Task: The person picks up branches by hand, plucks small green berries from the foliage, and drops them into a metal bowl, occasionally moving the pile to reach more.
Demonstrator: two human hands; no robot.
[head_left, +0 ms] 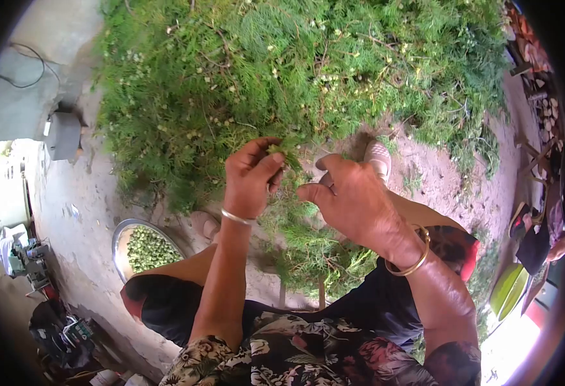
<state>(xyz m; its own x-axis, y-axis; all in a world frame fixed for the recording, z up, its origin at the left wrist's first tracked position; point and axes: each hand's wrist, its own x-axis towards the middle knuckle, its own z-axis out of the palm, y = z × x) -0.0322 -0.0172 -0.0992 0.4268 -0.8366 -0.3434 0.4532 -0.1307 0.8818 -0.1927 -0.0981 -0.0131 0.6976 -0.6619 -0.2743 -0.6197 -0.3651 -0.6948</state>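
Head view | left hand [250, 177] pinched tight on feathery green sprig [283, 154] | right hand [353, 202] curled beside it — hold unclear | step judged: stripping sprig; next pull needed a steady pinch

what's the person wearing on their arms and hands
The left hand has a thin silver bangle at the wrist; the right hand has a gold bangle. Both arms are bare up to short sleeves of dark floral fabric.

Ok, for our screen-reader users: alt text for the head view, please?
The left hand pinches a feathery green sprig, with the right hand close beside it, over a heap of leafy green plants. A round metal bowl of small green pods sits nearby.
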